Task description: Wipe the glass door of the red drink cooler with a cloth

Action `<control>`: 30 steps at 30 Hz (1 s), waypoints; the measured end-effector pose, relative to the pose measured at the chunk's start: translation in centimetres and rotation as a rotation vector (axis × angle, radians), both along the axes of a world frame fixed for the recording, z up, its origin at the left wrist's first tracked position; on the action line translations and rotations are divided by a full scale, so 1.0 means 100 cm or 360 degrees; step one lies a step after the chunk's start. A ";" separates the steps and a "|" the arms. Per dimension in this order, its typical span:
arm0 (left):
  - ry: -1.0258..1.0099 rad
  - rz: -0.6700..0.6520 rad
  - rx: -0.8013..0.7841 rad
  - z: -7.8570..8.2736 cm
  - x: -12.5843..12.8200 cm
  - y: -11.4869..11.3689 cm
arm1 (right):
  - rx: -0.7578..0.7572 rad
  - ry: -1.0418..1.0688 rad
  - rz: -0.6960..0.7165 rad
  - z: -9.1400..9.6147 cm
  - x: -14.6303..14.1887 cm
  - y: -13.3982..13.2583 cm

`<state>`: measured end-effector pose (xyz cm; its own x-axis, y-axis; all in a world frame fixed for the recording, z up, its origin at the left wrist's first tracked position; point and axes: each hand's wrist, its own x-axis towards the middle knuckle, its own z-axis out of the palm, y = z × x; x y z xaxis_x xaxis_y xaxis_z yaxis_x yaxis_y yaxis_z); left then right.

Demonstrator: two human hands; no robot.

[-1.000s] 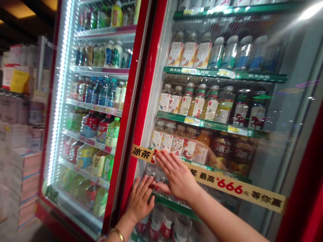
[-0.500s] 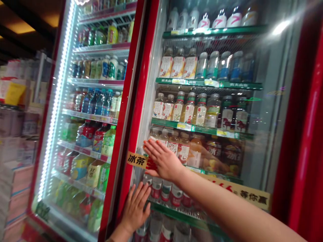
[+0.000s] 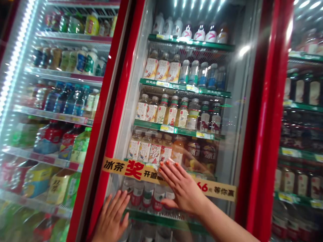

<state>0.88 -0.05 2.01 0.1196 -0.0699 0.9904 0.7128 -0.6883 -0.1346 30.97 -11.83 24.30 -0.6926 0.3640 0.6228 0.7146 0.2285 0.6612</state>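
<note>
Laid flat against the glass door [image 3: 234, 101] of a red drinks fridge [image 3: 254, 134], both bare hands, at the stage of contact with the pane and no more; door apparently closed, bottles behind it untouched. Any further move on that door called for fingers hooked round an edge or handle, with no handle in view. Left hand [image 3: 111, 216], low beside the red frame: open, fingers spread, palm on the glass, nothing held. Right hand [image 3: 181, 188], higher and further across: likewise open, orange-nailed fingertips [image 3: 168, 163] on a yellow printed strip [image 3: 141, 171] fixed across the glass. Beside those fingertips, a small pale scrap [image 3: 171, 161], too blurred to tell whether held, stuck on, or only glare. Behind the glass, rows of bottled drinks [image 3: 156, 112] on green-edged shelves [image 3: 161, 127].
</note>
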 end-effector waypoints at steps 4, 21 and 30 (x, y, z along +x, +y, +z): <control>-0.0016 -0.0038 -0.0005 0.002 0.001 -0.001 | 0.0309 0.0469 -0.0296 0.052 0.052 -0.016; 0.0124 0.0073 0.0020 0.106 -0.021 -0.044 | 0.0541 0.1181 -0.0509 -0.085 0.110 -0.042; 0.0157 0.0197 -0.0082 0.177 0.011 0.003 | 0.0165 0.0754 -0.0248 -0.252 0.030 -0.024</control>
<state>2.00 0.29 19.70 0.2208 0.0018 0.9753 0.7778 -0.6037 -0.1750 33.98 -14.25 -0.91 -0.2680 0.3602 0.8936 0.9618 0.0459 0.2699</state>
